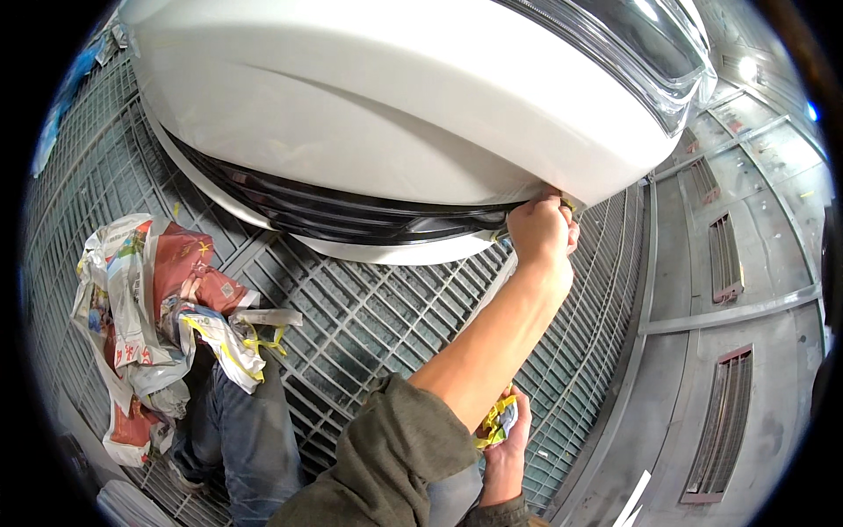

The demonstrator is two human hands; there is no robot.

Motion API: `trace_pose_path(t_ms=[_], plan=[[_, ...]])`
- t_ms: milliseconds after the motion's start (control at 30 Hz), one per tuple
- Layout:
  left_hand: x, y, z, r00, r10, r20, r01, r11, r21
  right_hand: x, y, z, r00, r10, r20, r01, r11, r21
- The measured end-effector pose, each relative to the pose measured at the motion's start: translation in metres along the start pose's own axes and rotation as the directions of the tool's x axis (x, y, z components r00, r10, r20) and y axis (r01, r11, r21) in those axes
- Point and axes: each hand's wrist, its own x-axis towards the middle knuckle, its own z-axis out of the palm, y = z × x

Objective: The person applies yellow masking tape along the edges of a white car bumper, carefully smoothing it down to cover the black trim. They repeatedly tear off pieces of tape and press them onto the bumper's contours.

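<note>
My left hand point(542, 230) reaches up to the lower corner of a white car bumper point(378, 114). Its fingers are curled closed at the bumper's edge, and what they pinch is hidden. A small bit of yellow point(567, 204) shows beside the fingers. Lower down, partly behind my left forearm, my right hand point(507, 443) is closed around a crumpled wad of yellow masking tape point(497, 423) with some printed paper in it. Below the bumper's white face runs a black slatted grille point(351, 206), ending close to my left hand.
Crumpled printed paper and plastic sheets point(145, 307) with yellow tape lie at the left, by my jeans-clad leg point(255, 430). Metal grating point(369, 307) forms the floor. A headlight point(641, 53) sits above the bumper; a grey panelled wall with vents point(724, 422) stands at the right.
</note>
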Motion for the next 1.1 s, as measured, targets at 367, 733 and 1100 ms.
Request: trace_pose_path(t_ms=[367, 733, 1100], plan=[[0.003, -0.005, -0.034, 0.958, -0.021, 0.285, 0.065, 0.987, -0.147, 0.013, 0.01, -0.025, 1.0, 0.008, 0.012, -0.008, 0.999, 0.036], [0.006, -0.026, -0.067, 0.833, 0.066, 0.549, -0.426, 0.71, 0.561, 0.051, 0.007, -0.06, 0.987, -0.123, 0.105, 0.132, 0.989, -0.075], [0.023, -0.095, -0.188, 0.888, -0.129, 0.441, -0.428, 0.112, 0.897, 0.149, -0.074, 0.005, 0.713, -0.484, 0.508, 0.696, 0.579, -0.426]])
